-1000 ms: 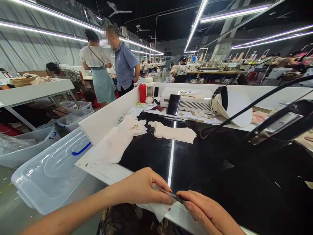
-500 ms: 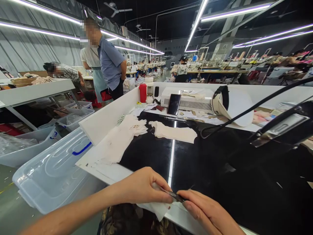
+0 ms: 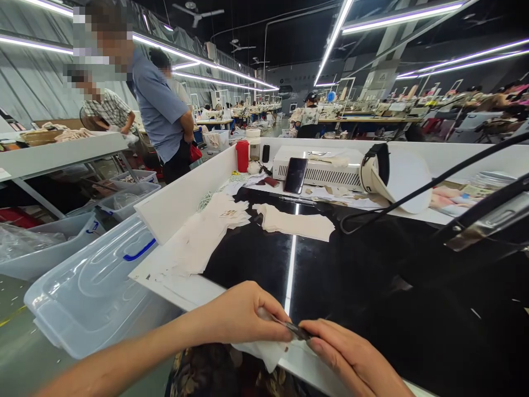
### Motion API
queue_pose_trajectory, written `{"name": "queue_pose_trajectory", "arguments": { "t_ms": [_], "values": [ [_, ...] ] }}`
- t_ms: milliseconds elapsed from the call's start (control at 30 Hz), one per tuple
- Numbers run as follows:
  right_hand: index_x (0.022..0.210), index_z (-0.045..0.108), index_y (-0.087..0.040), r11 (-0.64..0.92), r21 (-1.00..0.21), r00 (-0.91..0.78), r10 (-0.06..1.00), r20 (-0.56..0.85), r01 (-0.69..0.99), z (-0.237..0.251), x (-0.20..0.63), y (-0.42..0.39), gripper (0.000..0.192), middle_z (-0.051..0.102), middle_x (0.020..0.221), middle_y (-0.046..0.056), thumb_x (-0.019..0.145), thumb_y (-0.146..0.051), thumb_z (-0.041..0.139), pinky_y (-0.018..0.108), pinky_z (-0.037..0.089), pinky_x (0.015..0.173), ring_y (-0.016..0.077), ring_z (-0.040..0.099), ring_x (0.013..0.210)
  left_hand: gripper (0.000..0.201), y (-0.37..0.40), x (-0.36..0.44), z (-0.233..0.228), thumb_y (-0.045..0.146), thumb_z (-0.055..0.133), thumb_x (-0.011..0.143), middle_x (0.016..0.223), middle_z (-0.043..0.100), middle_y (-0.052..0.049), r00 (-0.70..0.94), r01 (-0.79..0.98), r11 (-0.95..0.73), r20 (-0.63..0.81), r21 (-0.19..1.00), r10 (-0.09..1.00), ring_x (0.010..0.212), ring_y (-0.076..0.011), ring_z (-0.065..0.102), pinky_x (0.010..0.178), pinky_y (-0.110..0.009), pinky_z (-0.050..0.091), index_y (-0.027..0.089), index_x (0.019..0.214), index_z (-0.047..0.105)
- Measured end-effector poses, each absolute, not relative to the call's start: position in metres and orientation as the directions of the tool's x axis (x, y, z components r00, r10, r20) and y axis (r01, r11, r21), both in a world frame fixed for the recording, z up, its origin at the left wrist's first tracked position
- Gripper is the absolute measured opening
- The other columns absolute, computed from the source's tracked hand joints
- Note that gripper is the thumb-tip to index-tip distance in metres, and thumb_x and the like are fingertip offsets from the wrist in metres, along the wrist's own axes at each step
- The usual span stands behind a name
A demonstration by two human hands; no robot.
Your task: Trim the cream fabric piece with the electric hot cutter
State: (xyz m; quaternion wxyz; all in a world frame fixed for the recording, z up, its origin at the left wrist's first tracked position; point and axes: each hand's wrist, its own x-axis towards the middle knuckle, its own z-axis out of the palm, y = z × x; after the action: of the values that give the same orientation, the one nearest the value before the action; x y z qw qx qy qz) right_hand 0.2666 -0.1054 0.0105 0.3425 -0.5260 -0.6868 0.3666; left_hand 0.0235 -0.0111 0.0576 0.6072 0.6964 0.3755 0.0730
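Note:
My left hand [image 3: 237,314] pinches a white piece of fabric [image 3: 264,353] at the near edge of the glossy black worktable [image 3: 363,286]. The cloth hangs down below the fingers over the table's white rim. My right hand [image 3: 351,358] meets it from the right, fingertips closed on a small dark thin tool [image 3: 294,330] whose tip rests at the cloth between both hands. What kind of tool it is cannot be made out.
Cream fabric pieces [image 3: 295,223] and a white pile [image 3: 206,231] lie farther up the table. At the back stand a white machine [image 3: 318,168] with a phone [image 3: 295,175], a red bottle [image 3: 242,156] and a tape roll [image 3: 374,168]. Clear lidded bins [image 3: 95,281] sit left. People stand at back left.
My hands have stayed almost still on the cloth and tool. The person in the blue shirt has walked left and nearer along the aisle.

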Motion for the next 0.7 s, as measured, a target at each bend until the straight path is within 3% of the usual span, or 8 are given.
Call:
{"name": "queue_pose_trajectory", "arguments": {
  "t_ms": [200, 400, 700],
  "values": [
    [0.12, 0.091, -0.034, 0.186, -0.864, -0.21, 0.973, 0.095, 0.469, 0.0081, 0.2668, -0.1049, 0.062, 0.089, 0.111, 0.006, 0.11, -0.079, 0.049, 0.027, 0.069, 0.079, 0.0262, 0.086, 0.096, 0.033, -0.0129, 0.023, 0.0561, 0.045, 0.083, 0.085, 0.073, 0.066, 0.0, 0.7, 0.449, -0.009, -0.346, 0.893, 0.625, 0.066, -0.012, 0.044, 0.056, -0.023, 0.031, 0.018, 0.101, 0.094],
    [0.121, 0.09, -0.036, 0.189, -0.845, -0.227, 0.97, 0.083, 0.501, 0.0021, 0.2675, -0.1054, 0.055, 0.088, 0.103, 0.003, 0.114, -0.072, 0.048, 0.024, 0.068, 0.086, 0.025, 0.086, 0.104, 0.035, -0.0131, 0.0225, 0.0573, 0.047, 0.082, 0.085, 0.07, 0.062, 0.001, 0.701, 0.457, -0.012, -0.352, 0.889, 0.62, 0.064, -0.0115, 0.041, 0.055, -0.024, 0.029, 0.018, 0.1, 0.094],
    [0.123, 0.089, -0.036, 0.223, -0.82, -0.217, 0.968, 0.124, 0.527, 0.0081, 0.2664, -0.1083, 0.06, 0.089, 0.11, 0.003, 0.112, -0.077, 0.046, 0.022, 0.068, 0.085, 0.0238, 0.087, 0.103, 0.033, -0.014, 0.0245, 0.0574, 0.044, 0.082, 0.083, 0.069, 0.059, 0.001, 0.704, 0.453, -0.004, -0.355, 0.891, 0.615, 0.064, -0.0119, 0.04, 0.056, -0.025, 0.028, 0.018, 0.1, 0.094]
  ]
}}
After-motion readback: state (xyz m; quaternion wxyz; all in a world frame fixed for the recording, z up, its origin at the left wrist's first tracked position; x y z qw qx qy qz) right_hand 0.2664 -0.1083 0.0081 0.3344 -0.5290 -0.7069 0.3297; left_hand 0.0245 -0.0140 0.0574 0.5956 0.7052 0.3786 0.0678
